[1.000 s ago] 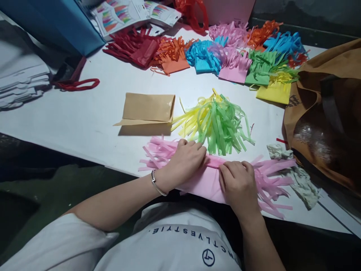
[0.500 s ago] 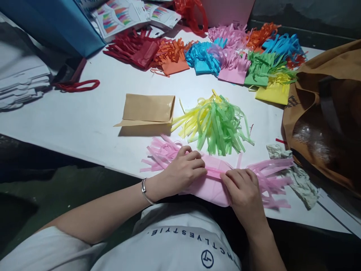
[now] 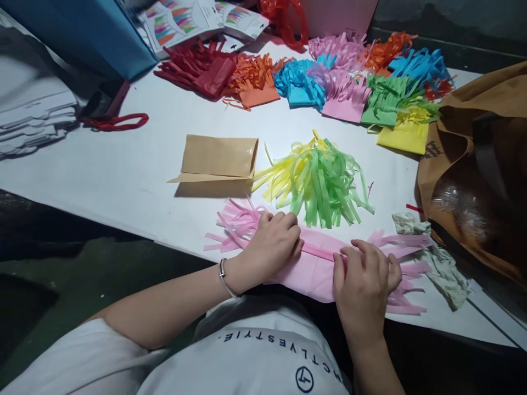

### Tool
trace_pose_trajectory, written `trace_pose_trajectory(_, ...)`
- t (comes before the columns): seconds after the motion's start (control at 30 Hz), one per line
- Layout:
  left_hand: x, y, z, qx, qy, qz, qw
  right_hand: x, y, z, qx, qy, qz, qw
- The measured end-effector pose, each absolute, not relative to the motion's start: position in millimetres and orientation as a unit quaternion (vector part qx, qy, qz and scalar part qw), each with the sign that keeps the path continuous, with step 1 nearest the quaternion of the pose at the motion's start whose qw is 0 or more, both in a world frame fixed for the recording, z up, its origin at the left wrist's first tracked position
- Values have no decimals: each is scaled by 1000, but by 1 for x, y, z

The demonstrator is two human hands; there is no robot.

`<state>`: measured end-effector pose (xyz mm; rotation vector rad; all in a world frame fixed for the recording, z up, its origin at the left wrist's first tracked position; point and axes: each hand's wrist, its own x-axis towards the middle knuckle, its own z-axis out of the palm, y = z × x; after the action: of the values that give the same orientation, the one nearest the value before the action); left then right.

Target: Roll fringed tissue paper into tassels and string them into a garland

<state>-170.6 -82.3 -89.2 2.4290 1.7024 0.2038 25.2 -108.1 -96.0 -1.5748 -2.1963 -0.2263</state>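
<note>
A pink tissue paper sheet (image 3: 309, 276) with fringed ends lies at the table's near edge, its strips spreading out on both sides. Across its middle runs a narrow rolled fold. My left hand (image 3: 276, 240), with a silver bracelet at the wrist, has curled fingers closed on the left part of this fold. Farther right, my right hand (image 3: 364, 271) bends its fingers over the paper, thumb and fingertips gripping the fold. Just beyond the hands rest a green tassel (image 3: 323, 175) and a yellow tassel (image 3: 284, 175), overlapping. To their left stands a folded brown paper piece (image 3: 218, 157).
Folded fringed bundles in several colours line the back, such as a dark red one (image 3: 214, 77) and a yellow one (image 3: 405, 137). A brown bag (image 3: 461, 164) stands at right, near a crumpled pale cloth (image 3: 447, 274). A blue bag (image 3: 119, 49) and tassel packages (image 3: 181, 22) are back left.
My right hand has shifted right along the pink fold, and its fingers have spread somewhat. A longer stretch of the fold shows between the hands. My left hand keeps its hold.
</note>
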Motion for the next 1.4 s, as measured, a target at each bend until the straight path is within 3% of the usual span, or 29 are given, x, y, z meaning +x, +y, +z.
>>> trace_pose_trajectory(0.13,-174,-83,-88,815,567,70,90,20,-106,-98,-453,-862,-4,230)
trace_pose_trajectory(0.37,-185,-89,-90,885,433,164,41,14,-103,-97,-460,-849,54,256)
trace_pose_trajectory(0.87,-185,-90,-88,862,464,155,134,45,-110,-98,-481,-856,12,190)
trace_pose_trajectory(1.17,-159,-84,-70,843,533,37,68,30,-97,-87,-539,-836,-31,97)
trace_pose_trajectory(1.4,-163,-86,-75,922,383,58,-5,30,-102,-87,-547,-822,9,159)
